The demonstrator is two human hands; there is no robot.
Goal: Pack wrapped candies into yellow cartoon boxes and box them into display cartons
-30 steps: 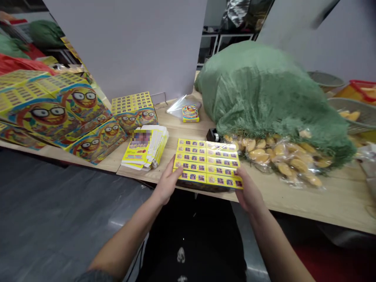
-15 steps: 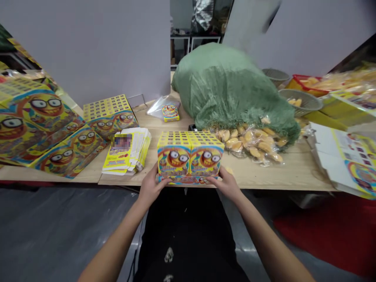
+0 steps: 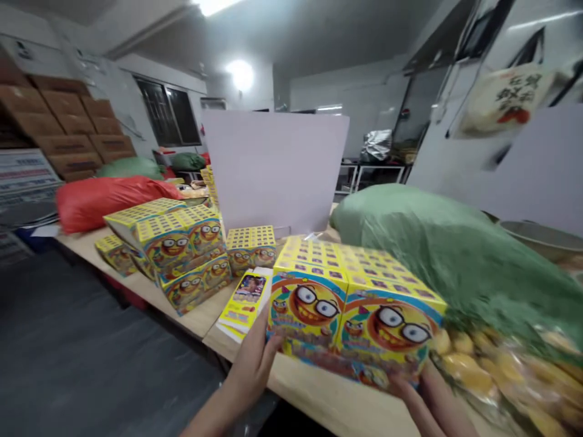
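Between my two hands is a yellow display box (image 3: 341, 309) with cartoon faces in glasses on its front and small printed pictures across its top. My left hand (image 3: 255, 352) grips its left end, thumb on the front. My right hand (image 3: 423, 394) grips the lower right corner. Both hands are closed on the box, and the fingers behind it are hidden. The box seems lifted above the wooden table (image 3: 314, 388). Just left of it lies a pile of flat yellow printed cartons (image 3: 243, 303).
More display boxes (image 3: 182, 249) are stacked at the left, with another box (image 3: 250, 249) by the pale upright panel (image 3: 277, 170). A red bag (image 3: 113, 197) lies farther left. At the right, a green sack (image 3: 423, 237) spills wrapped yellow pieces (image 3: 469, 373).
My view has swung up and left, showing the room and the stacked boxes. The held display box has come up closer to me and is now tilted.
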